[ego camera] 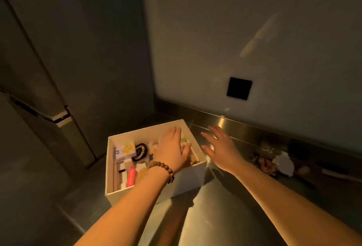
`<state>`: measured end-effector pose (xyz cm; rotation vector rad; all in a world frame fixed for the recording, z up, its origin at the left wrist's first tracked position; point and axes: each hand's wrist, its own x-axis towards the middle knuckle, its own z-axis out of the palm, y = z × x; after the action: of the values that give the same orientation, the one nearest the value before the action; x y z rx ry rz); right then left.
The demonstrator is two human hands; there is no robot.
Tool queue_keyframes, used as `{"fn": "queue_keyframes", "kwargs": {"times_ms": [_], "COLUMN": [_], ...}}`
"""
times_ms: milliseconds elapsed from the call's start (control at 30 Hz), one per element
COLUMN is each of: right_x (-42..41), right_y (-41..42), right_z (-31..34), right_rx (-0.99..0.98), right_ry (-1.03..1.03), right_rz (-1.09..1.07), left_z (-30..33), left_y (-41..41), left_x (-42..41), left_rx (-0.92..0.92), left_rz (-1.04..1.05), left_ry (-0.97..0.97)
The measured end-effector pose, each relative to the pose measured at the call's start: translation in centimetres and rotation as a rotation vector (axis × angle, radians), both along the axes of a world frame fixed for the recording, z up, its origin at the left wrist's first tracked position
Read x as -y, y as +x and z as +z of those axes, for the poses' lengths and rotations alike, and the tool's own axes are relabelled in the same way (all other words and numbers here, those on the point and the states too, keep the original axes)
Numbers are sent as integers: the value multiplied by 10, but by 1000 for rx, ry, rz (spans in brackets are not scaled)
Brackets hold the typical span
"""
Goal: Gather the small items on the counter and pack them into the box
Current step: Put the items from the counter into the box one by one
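- Both forearms enter from the bottom edge; we read the grips first. Our left hand point(173, 148), with a bead bracelet point(163, 170) at the wrist, lies palm down inside the box point(156, 189), fingers extended and flat on the contents at the right side. It pinches nothing that we can see.
- Our right hand point(220, 147) hovers just beside the box's right wall, fingers spread, holding nothing.
- Box contents visible beside the left hand: a small printed carton point(126, 150), a black ring-shaped item point(140, 151), a red packet point(131, 177). Items under the palm cannot be identified.
- We judge the step in hand as settling packed items with the left hand, while the right is free for the next pick.
- Remaining items point(274, 160) lie on the steel counter point(221, 216) against the back wall, well to the right of the box; the dim light leaves them unclear.
- Next move calls for reaching the right hand rightward and closing on one item.
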<state>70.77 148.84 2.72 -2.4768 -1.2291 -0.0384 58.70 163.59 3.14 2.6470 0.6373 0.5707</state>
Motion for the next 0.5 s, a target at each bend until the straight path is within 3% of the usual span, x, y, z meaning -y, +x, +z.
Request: {"fn": "queue_keyframes", "kwargs": {"times_ms": [233, 367, 500], "right_x": [132, 182, 213], "right_y": [38, 58, 89], "right_z": [-30, -46, -64], "right_rx": [-99, -123, -185], "right_ry": [-21, 43, -59], "right_rz": [-220, -306, -418], "left_z": [-23, -46, -68], "left_y": [78, 121, 161], "left_x": [106, 154, 184], "left_rx": [-4, -116, -179], "left_rz": [-259, -351, -417], "left_ry": [-45, -80, -106]}}
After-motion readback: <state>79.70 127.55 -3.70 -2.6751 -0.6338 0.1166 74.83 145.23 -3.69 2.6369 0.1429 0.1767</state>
